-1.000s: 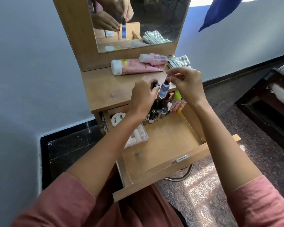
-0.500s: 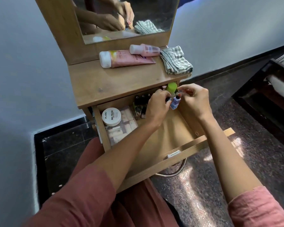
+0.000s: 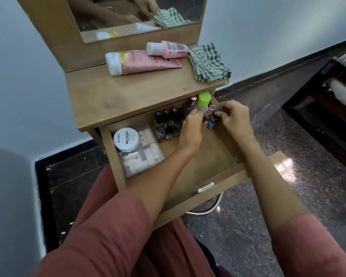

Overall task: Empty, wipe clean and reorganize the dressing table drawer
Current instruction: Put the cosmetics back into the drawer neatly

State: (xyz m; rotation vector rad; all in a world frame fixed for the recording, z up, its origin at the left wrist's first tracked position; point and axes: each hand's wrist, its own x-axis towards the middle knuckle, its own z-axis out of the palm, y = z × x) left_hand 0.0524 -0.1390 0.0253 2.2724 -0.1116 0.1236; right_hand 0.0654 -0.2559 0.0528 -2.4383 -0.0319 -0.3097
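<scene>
Overall light: soft, even daylight — moderately bright, a little cool on the walls [image 3: 268, 27].
Source: a sunlit patch glares white on the speckled floor [image 3: 288, 166] at the right, beside the open drawer's [image 3: 218, 188] front corner.
Glare: a glint on the chrome stool ring [image 3: 212, 208].
Shadows: dim at the drawer's back edge under the tabletop [image 3: 112, 96]; the bottles there read dark.
Blur: both hands slightly smeared.
Distortion: wide-angle bending — wall lines bow toward the edges.
</scene>
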